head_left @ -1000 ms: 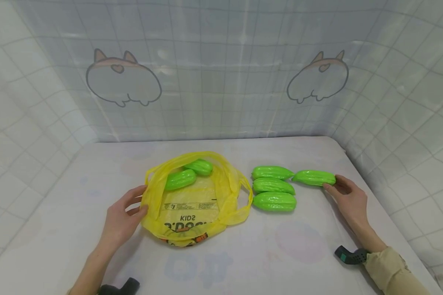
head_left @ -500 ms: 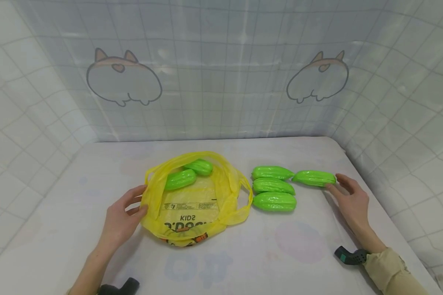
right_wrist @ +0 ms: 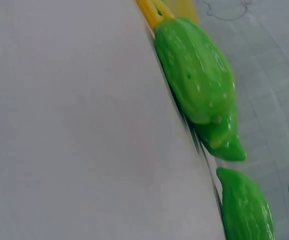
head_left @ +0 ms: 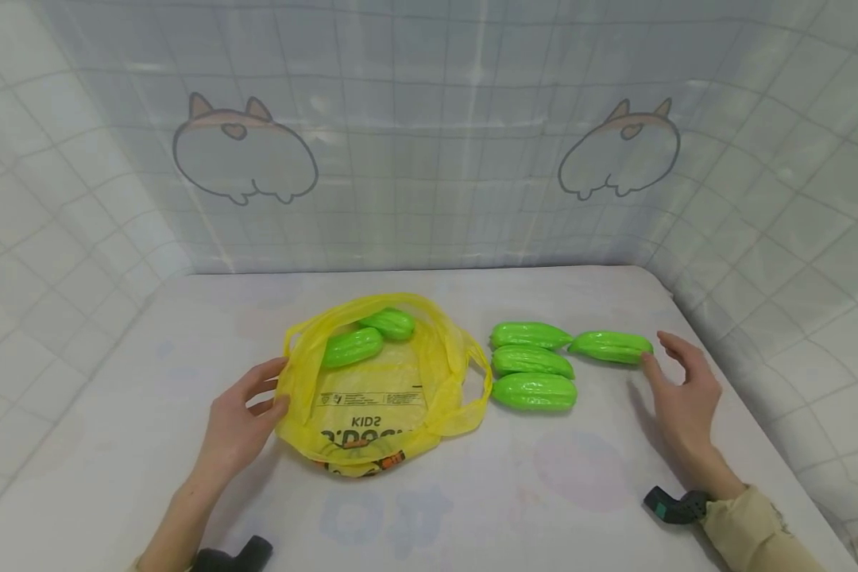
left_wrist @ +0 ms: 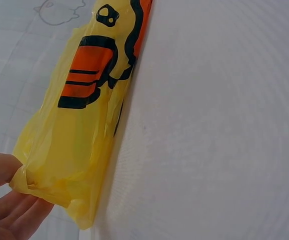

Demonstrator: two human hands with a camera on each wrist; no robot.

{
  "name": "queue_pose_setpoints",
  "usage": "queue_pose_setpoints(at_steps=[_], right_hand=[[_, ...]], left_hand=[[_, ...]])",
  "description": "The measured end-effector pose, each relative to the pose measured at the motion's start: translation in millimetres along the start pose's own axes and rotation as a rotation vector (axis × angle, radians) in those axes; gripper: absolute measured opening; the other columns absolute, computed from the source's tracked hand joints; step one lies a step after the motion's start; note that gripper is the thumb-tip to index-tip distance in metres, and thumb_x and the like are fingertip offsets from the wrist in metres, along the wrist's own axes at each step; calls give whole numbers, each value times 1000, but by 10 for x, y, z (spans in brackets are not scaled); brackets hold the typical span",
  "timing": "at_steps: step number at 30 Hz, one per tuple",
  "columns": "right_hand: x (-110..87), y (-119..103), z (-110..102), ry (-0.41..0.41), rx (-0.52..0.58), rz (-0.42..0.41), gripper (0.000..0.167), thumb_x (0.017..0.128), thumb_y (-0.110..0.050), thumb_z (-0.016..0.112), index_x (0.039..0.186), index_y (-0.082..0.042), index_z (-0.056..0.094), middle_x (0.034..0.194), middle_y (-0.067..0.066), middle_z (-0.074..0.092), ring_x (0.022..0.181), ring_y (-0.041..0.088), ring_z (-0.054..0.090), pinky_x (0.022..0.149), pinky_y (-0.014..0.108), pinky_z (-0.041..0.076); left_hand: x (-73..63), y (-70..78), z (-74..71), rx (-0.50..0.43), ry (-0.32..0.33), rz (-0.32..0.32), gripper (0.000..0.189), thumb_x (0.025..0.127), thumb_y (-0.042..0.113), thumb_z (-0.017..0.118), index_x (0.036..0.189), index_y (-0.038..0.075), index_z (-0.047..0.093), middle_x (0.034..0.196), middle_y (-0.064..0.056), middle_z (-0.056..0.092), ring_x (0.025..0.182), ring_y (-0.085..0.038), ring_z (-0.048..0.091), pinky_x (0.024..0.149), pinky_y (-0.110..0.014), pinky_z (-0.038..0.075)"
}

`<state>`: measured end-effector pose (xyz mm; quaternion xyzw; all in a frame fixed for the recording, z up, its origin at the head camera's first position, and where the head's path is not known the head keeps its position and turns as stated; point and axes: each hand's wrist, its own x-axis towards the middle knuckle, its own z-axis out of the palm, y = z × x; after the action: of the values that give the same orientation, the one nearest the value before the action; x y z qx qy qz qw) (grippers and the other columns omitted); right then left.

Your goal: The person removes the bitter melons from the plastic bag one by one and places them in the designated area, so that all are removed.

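Observation:
My left hand point(head_left: 239, 421) pinches the left edge of a yellow plastic bag point(head_left: 439, 393), thumb and fingers on either side of the film in the left wrist view. The bag lies with its mouth open, and two bright green, ribbed bitter melons, one nearer point(head_left: 353, 347) and one farther point(head_left: 389, 323), lie inside, partly hidden by the plastic. At the right, my right hand point(head_left: 686, 405) has its thumb and fingers spread around the end of a single bitter melon point(head_left: 610, 347); whether the thumb touches it I cannot tell.
Three more bitter melons lie side by side between bag and right hand: the far one point(head_left: 527, 334), the middle one point(head_left: 531, 361) and the near one point(head_left: 534, 392). The white table point(head_left: 486, 492) is enclosed by tile-patterned sheets point(head_left: 429, 159) behind and at both sides.
My right hand's fingers have loosened from the single bitter melon and drawn back slightly to the right. The melon stays in place. My left hand keeps its hold on the bag.

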<state>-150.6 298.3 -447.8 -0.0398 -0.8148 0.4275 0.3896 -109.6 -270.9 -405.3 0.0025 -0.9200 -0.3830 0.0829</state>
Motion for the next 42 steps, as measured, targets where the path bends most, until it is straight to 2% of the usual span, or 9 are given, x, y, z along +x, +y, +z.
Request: queue_pose_setpoints(at_steps=[4,11,14,20,22,25,28,34,42], right_hand=[[-30,-129,76,18,99,-84,39,85,7,71,123,-3,69,121,16,67,109,-5,56,98,11,43],[-143,-653,210,-50,201,-75,36,86,14,65,121,8,66,118,28,64,108,0,59,99,12,46],[-195,-898,265,-74,236,-97,35,86,15,64,120,11,64,117,31,63,108,0,58,97,11,45],[-310,-1216,409,-144,294,-188,35,82,20,64,117,14,64,115,33,64,109,0,58,98,12,45],[-351,-1292,467,-181,307,-213,36,81,21,64,116,14,64,116,33,64,109,-2,56,99,12,45],[-419,-1354,570,-237,330,-224,38,81,20,66,118,13,64,118,30,64,109,0,56,100,13,45],[-476,-1420,672,-288,338,-220,39,82,16,68,120,10,65,119,26,66,110,10,59,100,14,46],[-551,-1348,956,-335,340,-274,42,84,6,73,124,-6,68,122,10,69,108,22,63,99,17,48],[-644,-1513,1183,-454,315,-225,39,87,-5,74,126,-10,67,125,4,68,107,30,65,92,51,55]], left_hand=[[5,8,2,-3,-1,-5,56,95,4,61,148,12,47,147,-15,51,124,-34,56,95,-42,53],[-3,6,-7,-8,-9,-8,56,95,5,61,148,13,47,147,-15,51,124,-34,56,95,-41,53],[-9,6,-13,-9,-6,-2,56,94,4,62,148,12,47,147,-15,51,123,-34,56,93,-34,55],[-15,8,-24,-13,2,9,55,94,4,62,147,11,49,146,-15,52,122,-34,57,86,-6,52],[-15,12,-24,-12,4,11,55,94,4,61,147,11,49,146,-15,52,122,-34,57,87,-10,54],[-13,18,-23,-6,3,10,55,94,3,61,147,11,49,146,-15,52,122,-34,57,91,-25,57],[-9,17,-19,-1,3,6,55,94,4,61,147,11,48,146,-15,52,122,-35,57,93,-40,55],[-6,7,-12,5,7,2,55,94,4,61,147,12,48,146,-15,53,123,-35,57,95,-43,53],[-11,13,-8,2,4,3,55,95,4,61,147,12,48,146,-16,52,123,-35,57,95,-45,53]])
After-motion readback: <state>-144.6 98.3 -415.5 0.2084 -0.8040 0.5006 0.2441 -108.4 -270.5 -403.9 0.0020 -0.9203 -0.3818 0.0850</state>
